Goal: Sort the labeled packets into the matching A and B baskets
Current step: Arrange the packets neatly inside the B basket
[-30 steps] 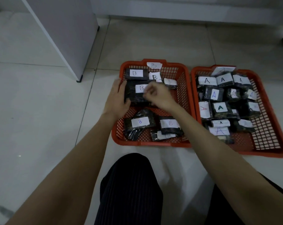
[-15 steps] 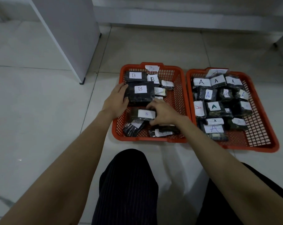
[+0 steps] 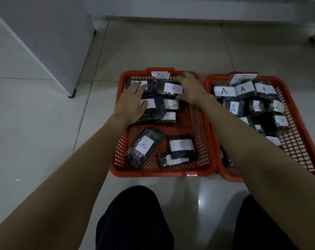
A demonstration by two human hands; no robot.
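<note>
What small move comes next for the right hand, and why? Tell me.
Probably set the B packet down at the far end of the B basket and let go: the right hand grips it there, beside the other B packets under the left hand.

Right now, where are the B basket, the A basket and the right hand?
B basket point(image 3: 160, 173), head view, near rim.
A basket point(image 3: 297, 134), head view, right mesh wall.
Right hand point(image 3: 191, 87), head view, back of hand.

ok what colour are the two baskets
Both baskets, B basket and A basket, are orange-red mesh plastic, clearest in the head view.
</note>
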